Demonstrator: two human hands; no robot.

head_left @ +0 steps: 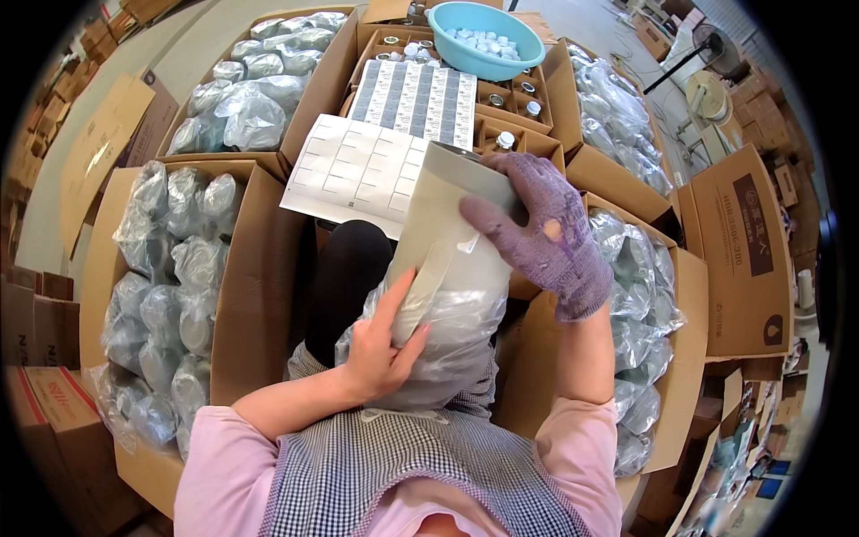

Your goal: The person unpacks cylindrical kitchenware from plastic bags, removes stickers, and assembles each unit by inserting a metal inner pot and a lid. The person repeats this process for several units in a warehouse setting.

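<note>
A smooth grey container [447, 210] stands tilted over my lap, its lower part wrapped in a clear plastic bag [452, 345]. My right hand [541, 228], in a worn purple knit glove, grips its upper end, thumb on the near face and fingers round the far edge. My left hand [386, 349] is bare; its fingers lie spread against the container's side, beside a pale narrow strip [425, 285] on the surface. Beyond the container lie a white gridded sheet [353, 170] and a sheet of grey printed labels [416, 98].
Cartons of plastic-wrapped containers flank me, one near left [246, 277] and one near right [676, 349]. Ahead, a light-blue basin [456, 58] of white caps rests on a divided carton [541, 143] of bottles. A black fan [716, 49] stands far right.
</note>
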